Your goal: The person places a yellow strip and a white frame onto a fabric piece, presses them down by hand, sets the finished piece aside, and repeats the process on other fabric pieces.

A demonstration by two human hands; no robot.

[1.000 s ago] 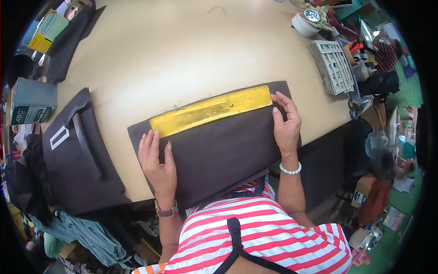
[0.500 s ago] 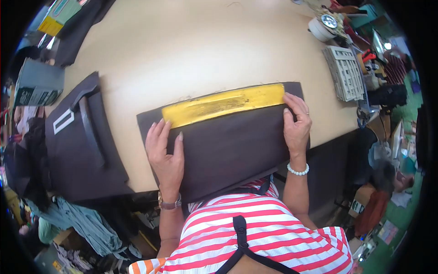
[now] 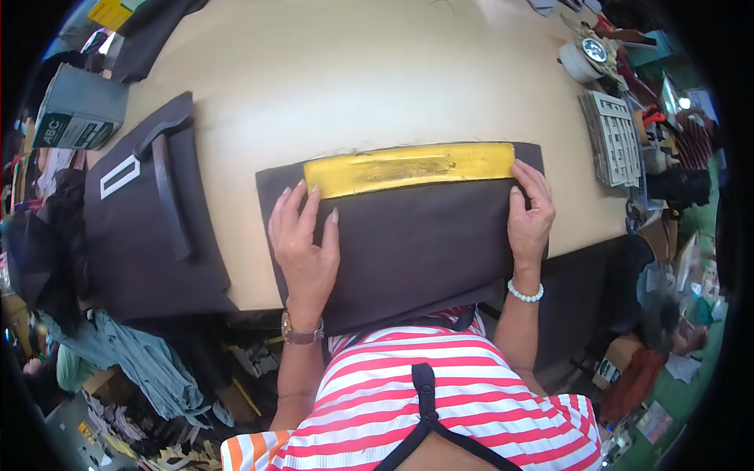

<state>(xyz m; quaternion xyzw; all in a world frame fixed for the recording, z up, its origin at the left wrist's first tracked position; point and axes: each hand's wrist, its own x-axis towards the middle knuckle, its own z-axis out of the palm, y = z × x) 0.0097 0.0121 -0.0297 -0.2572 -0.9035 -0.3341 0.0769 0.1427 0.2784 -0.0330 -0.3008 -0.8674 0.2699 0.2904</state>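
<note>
A long yellow strip (image 3: 408, 170) with dark smudges along its middle lies along the far edge of a dark brown fabric piece (image 3: 416, 243) in front of me. My left hand (image 3: 305, 251) is at the strip's left end, fingertips touching its corner, thumb apart on the fabric. At the opposite end, the fingertips of my right hand (image 3: 532, 216) rest against the strip's right corner, with the thumb apart below. Both hands are open, fingers stretched out. Loose threads show along the fabric's far edge.
Left on the table (image 3: 353, 86) lies another dark fabric piece (image 3: 141, 235) with a white rectangular frame (image 3: 120, 178) and a dark curved bar (image 3: 170, 196). A grey box (image 3: 82, 106) stands behind it. Stacked pale cards (image 3: 611, 137) and a white round container (image 3: 580, 61) are at right.
The camera view has shifted, so the table and everything on it appear farther right. My hands remain at the two ends of the yellow strip, with little visible change in their pose.
</note>
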